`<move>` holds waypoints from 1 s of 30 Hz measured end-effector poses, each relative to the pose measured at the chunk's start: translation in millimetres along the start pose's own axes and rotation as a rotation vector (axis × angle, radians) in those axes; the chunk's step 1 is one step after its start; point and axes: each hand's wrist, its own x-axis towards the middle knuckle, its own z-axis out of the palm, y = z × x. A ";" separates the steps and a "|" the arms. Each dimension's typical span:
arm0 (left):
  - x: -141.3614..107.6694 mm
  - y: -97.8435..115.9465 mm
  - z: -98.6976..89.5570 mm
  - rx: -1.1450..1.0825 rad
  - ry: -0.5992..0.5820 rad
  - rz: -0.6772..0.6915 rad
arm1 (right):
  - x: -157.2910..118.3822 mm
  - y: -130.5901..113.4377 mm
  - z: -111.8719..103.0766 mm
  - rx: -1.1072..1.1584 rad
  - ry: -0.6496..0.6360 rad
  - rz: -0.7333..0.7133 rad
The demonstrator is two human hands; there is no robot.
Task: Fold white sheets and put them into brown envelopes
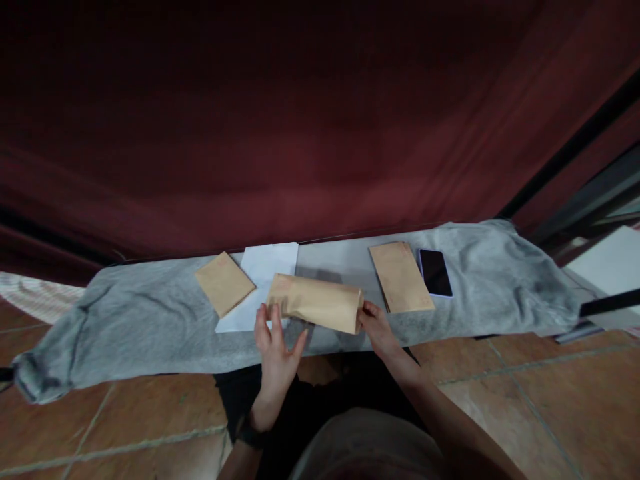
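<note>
A brown paper envelope (320, 301) lies crosswise before me, its right end lifted and bulging open. My right hand (378, 331) is closed on that end, the fingertips partly hidden inside or behind the edge. At the envelope's lower left corner is my left hand (275, 357), open with fingers spread, the fingertips touching or just over the paper. Under the envelope's left end are white sheets of paper (265, 259). Another brown envelope (224, 283) rests to their left. Right of my right hand lies a small stack of brown envelopes (401, 277).
A grey cloth (150, 327) covers the narrow table. Beside the right-hand envelopes lies a phone (435, 273) with a dark screen. A dark red curtain (300, 133) hangs along the back edge. Tiled floor (500, 400) shows in front, and a white surface (610, 260) stands at the far right.
</note>
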 end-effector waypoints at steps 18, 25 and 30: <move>9.9 86.7 68.4 -1.486 -0.130 -1.119 | -18.3 -1.4 5.5 0.099 0.071 0.005; 26.4 82.3 93.5 -1.354 -0.132 -0.879 | -20.6 -6.3 2.8 0.118 0.045 0.045; 27.1 48.8 93.9 -1.237 -0.387 -0.826 | -19.8 12.1 -17.9 0.101 0.049 0.061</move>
